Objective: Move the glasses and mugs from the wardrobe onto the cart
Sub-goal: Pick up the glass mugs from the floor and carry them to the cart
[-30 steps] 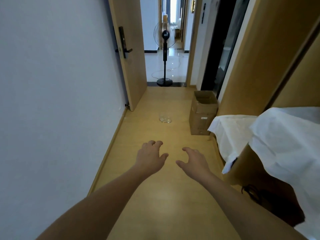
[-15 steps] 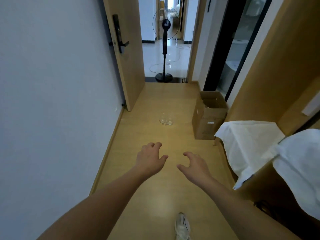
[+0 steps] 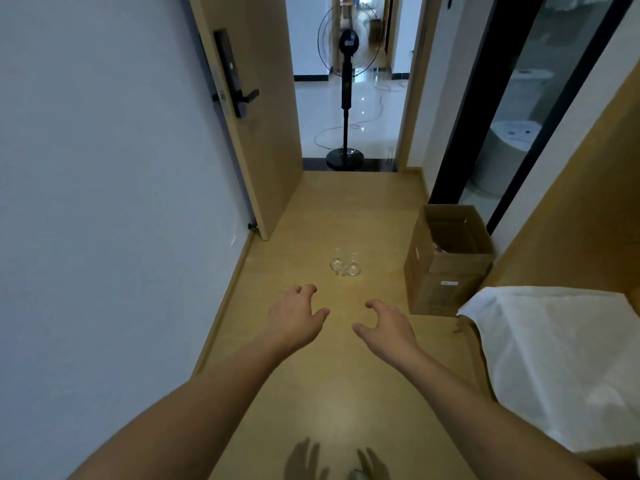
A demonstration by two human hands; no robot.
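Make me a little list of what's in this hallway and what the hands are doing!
place: hallway with a wooden floor
glasses: two clear ones standing on the floor, side by side
cardboard box: open, on the floor right of the glasses
left hand: held out, fingers loosely curled, holding nothing
right hand: held out, fingers loosely curled, holding nothing
fan: standing in the doorway ahead
white cloth: draped at the right
cart: not visible

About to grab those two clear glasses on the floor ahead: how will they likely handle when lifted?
The glasses look like thin clear glass, so probably fragile and rather slippery. They stand upright and close together on the wooden floor, so lifting one carelessly may knock the other. The left hand and right hand are both free, one for each.
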